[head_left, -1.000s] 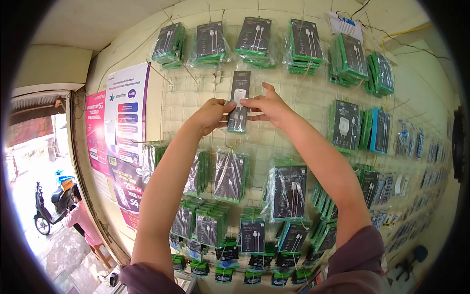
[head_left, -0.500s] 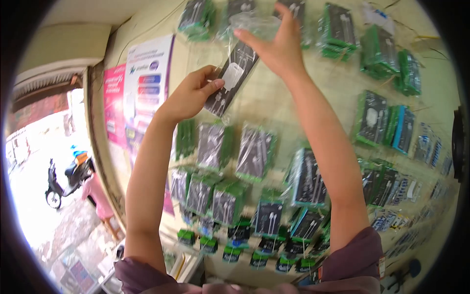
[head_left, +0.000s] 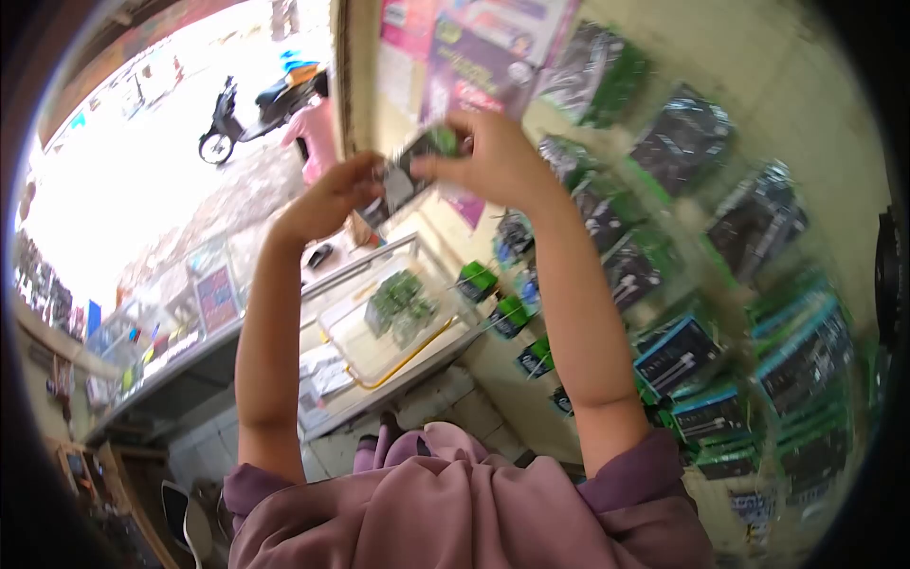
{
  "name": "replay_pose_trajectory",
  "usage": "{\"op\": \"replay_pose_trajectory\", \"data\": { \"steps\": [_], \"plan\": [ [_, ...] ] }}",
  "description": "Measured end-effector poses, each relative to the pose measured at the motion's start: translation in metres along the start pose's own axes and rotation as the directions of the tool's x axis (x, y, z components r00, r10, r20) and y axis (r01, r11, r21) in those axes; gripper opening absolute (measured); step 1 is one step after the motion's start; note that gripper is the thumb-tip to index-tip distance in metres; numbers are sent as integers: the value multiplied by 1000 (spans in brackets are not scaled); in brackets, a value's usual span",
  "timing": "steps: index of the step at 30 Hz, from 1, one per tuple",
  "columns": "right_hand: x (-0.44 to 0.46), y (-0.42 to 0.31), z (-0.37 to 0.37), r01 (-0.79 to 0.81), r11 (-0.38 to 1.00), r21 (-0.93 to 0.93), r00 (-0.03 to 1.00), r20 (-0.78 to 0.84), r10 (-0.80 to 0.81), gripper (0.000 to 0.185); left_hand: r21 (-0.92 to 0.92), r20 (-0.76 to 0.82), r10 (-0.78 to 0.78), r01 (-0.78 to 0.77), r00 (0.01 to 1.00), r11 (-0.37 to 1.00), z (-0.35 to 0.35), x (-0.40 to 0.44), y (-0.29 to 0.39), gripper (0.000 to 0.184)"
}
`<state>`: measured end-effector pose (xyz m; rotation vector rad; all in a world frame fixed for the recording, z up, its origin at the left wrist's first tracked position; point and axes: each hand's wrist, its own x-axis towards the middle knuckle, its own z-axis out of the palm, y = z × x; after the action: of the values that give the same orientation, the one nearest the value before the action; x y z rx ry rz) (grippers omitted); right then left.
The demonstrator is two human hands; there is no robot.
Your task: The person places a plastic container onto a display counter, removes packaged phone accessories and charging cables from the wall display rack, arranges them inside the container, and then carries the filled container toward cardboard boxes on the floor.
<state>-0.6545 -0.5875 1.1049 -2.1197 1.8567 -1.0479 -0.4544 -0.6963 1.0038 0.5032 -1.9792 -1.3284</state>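
Dark package up between our two hands, apart from the hanging packs.
Left hand fingers pinch its lower end; right hand fingers grip the top, exact contact blurred. Glossy wrap could slip if we loosen one side mid-turn. Versus half a second ago: view swung left and down, right fingers no longer spread wide.

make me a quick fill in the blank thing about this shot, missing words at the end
The left hand and right hand are both on the charger package, so the number of packages held is ____.
In the picture, the scooter faces ____.
The person near the scooter is dressed in ____.

Missing words: one; left; pink.
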Motion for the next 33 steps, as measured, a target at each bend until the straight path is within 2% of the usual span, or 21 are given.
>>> {"op": "replay_pose_trajectory", "data": {
  "steps": [1,3,5,6,7,9,11,13,15,16,17,19,23,25,26,28,29,31,33],
  "plan": [
    [-3,17,32,-92,987,129,987,140,74,40,56,-16,-66,67,998,996,-5,-14,-38,37],
    [-18,59,108,-50,992,117,995,96,39,38,342,11,-161,147,987,928,-1,-42,-90,39],
    [-37,95,175,-239,966,94,947,242,211,35,479,-160,-57,128,985,868,19,-75,-182,39],
    [-52,122,217,-250,963,98,942,256,219,36,439,-347,-177,326,921,837,36,-95,-215,39],
    [-68,154,262,-258,961,100,937,266,224,37,367,-518,-280,505,809,781,57,-110,-245,39],
    [-105,196,339,-313,950,15,908,298,295,35,301,-578,-499,737,646,606,92,-138,-310,42],
    [-138,220,398,-351,936,-41,886,310,346,35,36,-501,-660,776,559,630,132,-165,-393,39],
    [-162,242,440,-385,917,-102,863,310,398,35,-313,-317,-874,830,368,463,161,-171,-436,37],
    [-177,264,472,-492,853,-172,753,408,516,37,-514,-147,-951,800,271,308,177,-171,-470,38],
    [-184,277,484,-480,853,-204,741,427,518,42,-645,-86,-981,741,172,186,187,-172,-485,37],
    [-184,282,490,-484,850,-206,734,434,523,42,-646,-81,-983,743,162,175,189,-169,-490,37],
    [-177,284,494,-453,826,-335,619,549,562,42,-662,-36,-981,730,191,167,195,-164,-501,35],
    [-175,293,496,-352,814,-462,612,544,574,42,-528,-21,-972,823,235,210,199,-160,-523,35],
    [-180,291,479,-235,873,-428,769,467,436,40,-629,21,-962,751,272,199,202,-159,-528,43],
    [-182,286,467,-241,869,-432,773,456,441,40,-624,25,-959,754,282,205,202,-157,-525,43],
    [-192,274,438,-252,924,-288,910,256,327,38,-675,-16,-981,722,191,152,201,-154,-514,39],
    [-197,268,424,-253,920,-298,916,234,327,38,-669,-14,-977,724,214,169,201,-152,-509,39],
    [-213,256,395,-387,913,-130,859,310,408,36,-579,-112,-986,799,122,164,200,-155,-502,42],
    [-232,243,362,-440,891,-109,829,332,450,33,-375,-214,-939,865,268,333,202,-180,-534,43]
  ]
}}
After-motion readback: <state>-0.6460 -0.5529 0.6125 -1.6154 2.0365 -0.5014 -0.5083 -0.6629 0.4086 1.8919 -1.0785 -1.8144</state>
